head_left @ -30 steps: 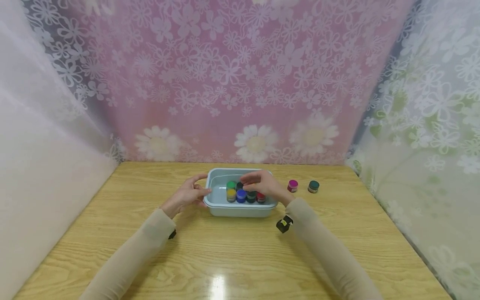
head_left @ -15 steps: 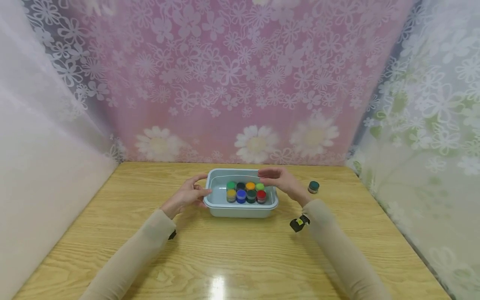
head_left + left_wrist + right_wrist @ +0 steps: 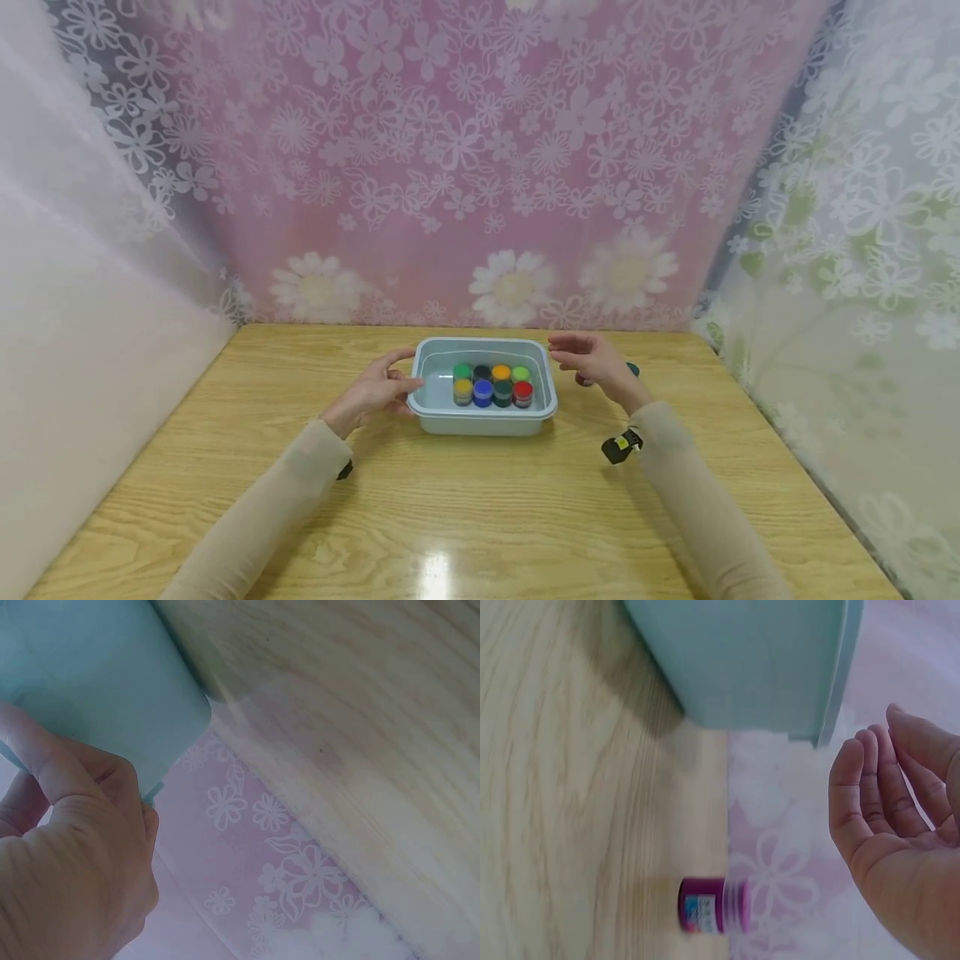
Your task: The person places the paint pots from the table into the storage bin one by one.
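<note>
A pale blue plastic tub [image 3: 480, 425] stands on the table with several small paint jars inside, set in two rows. Among them are a red-lidded jar [image 3: 522, 393], a blue-lidded jar [image 3: 482, 392] and an orange-lidded jar [image 3: 501, 373]. My left hand [image 3: 369, 393] grips the tub's left rim, thumb over the edge and fingers below. To the right of the tub, my right hand [image 3: 597, 365] hovers with nothing in it, its fingers loosely bent. Beneath it on the table is a magenta paint jar [image 3: 705, 906], mostly hidden in the head view.
A dark green-lidded jar [image 3: 633, 368] shows partly behind the right hand. The wooden table [image 3: 480, 517] ends at a pink flowered curtain [image 3: 480, 208] at the back, with pale curtains at both sides.
My right hand has drawn back from over the jars, out past the tub's right rim to above the magenta jar. The left hand and the tub stay where they were.
</note>
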The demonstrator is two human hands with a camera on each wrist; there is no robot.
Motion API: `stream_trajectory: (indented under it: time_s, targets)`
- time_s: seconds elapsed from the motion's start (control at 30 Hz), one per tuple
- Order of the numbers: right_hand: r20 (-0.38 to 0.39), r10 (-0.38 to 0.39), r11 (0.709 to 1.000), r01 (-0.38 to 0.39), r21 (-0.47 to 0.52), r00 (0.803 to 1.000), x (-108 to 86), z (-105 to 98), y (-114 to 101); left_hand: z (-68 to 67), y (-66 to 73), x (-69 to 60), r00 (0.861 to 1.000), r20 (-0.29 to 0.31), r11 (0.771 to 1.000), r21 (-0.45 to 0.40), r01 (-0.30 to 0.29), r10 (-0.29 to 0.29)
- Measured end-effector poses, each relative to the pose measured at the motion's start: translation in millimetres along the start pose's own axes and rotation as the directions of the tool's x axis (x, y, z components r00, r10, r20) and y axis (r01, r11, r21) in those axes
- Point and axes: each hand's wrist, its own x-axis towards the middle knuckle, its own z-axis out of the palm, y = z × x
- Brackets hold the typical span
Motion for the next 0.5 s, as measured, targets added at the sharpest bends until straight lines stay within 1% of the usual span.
stream_trajectory:
  time_s: [0.07, 0.17, 0.2, 0.23, 0.3, 0.4, 0.47, 0.5]
  targets:
    - [-0.020, -0.011, 1.000, 0.011, -0.007, 1.000, -0.3, -4.5, 5.3, 0.7, 0.1, -0.5, 1.000, -0.004, 1.000, 0.001, 0.000, 0.000]
    - [-0.048, -0.015, 1.000, 0.015, 0.008, 0.999, -0.1, -10.8, 13.6, 0.8, -0.4, -0.5, 1.000, -0.004, 1.000, -0.002, -0.002, 0.002]
    - [-0.054, -0.015, 1.000, 0.015, 0.000, 0.998, -1.7, -11.8, 13.2, 0.8, -0.8, -0.5, 1.000, -0.003, 1.000, -0.004, -0.002, 0.002]
    - [-0.055, -0.014, 1.000, 0.013, -0.006, 0.998, -3.3, -13.1, 11.4, 1.0, 1.6, -2.1, 1.000, -0.001, 1.000, -0.003, -0.002, 0.002]
    - [-0.064, -0.013, 1.000, 0.012, -0.010, 0.998, -2.4, -16.6, 16.3, -0.4, 0.5, -0.6, 1.000, 0.007, 1.000, -0.002, -0.006, 0.006]
    - [-0.088, -0.005, 0.999, 0.001, -0.046, 0.996, -2.9, -19.7, 22.9, -1.4, -0.1, 0.0, 1.000, 0.013, 1.000, 0.001, -0.011, 0.011]
    - [-0.118, -0.001, 0.998, -0.006, -0.061, 0.993, 1.2, -23.9, 33.1, -2.7, -2.3, 2.4, 1.000, 0.013, 1.000, -0.002, -0.020, 0.020]
    - [-0.127, -0.003, 0.997, -0.007, -0.077, 0.992, 0.8, -25.2, 33.4, -2.7, -1.8, 2.4, 1.000, 0.009, 1.000, -0.004, -0.021, 0.021]
